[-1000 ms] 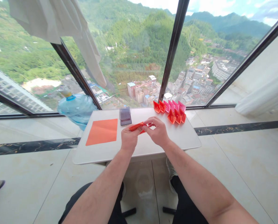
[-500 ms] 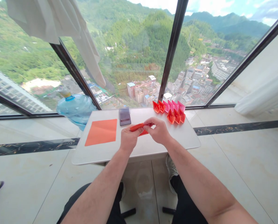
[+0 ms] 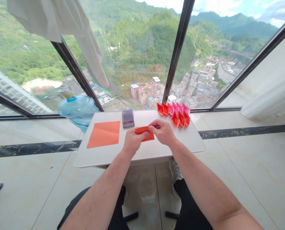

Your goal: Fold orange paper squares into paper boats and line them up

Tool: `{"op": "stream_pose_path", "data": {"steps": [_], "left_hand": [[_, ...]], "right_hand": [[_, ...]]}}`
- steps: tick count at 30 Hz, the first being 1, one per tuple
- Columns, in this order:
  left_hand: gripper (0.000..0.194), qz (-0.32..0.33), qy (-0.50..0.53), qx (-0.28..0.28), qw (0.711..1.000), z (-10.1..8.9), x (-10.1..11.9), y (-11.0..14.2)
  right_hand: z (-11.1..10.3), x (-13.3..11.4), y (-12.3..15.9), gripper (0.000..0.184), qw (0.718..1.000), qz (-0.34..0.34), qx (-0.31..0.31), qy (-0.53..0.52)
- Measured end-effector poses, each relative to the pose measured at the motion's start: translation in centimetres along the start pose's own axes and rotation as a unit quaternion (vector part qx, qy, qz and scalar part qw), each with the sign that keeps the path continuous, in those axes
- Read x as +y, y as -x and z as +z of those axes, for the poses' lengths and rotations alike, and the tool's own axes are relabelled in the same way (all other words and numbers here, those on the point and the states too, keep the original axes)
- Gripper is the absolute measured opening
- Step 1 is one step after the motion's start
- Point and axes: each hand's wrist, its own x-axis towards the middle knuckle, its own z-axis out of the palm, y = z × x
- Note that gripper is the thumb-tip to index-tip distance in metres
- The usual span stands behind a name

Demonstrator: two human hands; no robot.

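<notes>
Nearest to us were 2 legs in dark trousers (image 3: 192,204), and a pale shoe (image 3: 176,172) showed below the edge of the white table (image 3: 180,147). Above the legs, 2 bare forearms leaned inward. Over the table, the left hand (image 3: 132,140) gripped the folded red paper (image 3: 141,129); its thumb pressed on top, covering a part, while its lower fingers were hidden from us. The right hand (image 3: 165,132) pinched the upper right corner between thumb and forefinger. To the left we saw an orange sheet (image 3: 104,134) lying flat, then a phone (image 3: 128,119) farther back. At the far right stood 3 red folded pieces (image 3: 181,119), with red and pink pieces (image 3: 180,108) behind. Beyond were a blue bottle (image 3: 77,110) and the windows (image 3: 144,41).
</notes>
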Motion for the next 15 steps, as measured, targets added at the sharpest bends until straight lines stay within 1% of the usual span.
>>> {"op": "stream_pose_path", "data": {"steps": [3,7,8,12,15], "left_hand": [[0.034,-0.019,0.019,0.001,1.000,-0.04,-0.20,-0.14],[0.035,-0.025,0.023,-0.003,0.999,-0.07,-0.14,-0.06],[0.035,-0.027,0.019,-0.009,0.999,-0.06,-0.11,-0.01],[0.037,-0.046,0.021,-0.028,0.998,0.09,-0.09,0.12],[0.038,-0.050,0.042,-0.027,0.998,0.24,-0.09,0.13]], "right_hand": [[0.14,0.01,-0.07,0.013,1.000,0.020,0.008,-0.015],[0.29,0.01,-0.10,0.017,0.997,0.053,-0.018,-0.045],[0.32,-0.02,-0.07,0.017,0.997,0.058,-0.017,-0.044],[0.37,-0.22,0.09,0.018,0.997,0.062,0.026,-0.032],[0.20,-0.23,0.16,0.019,0.994,0.072,0.030,-0.072]]}}
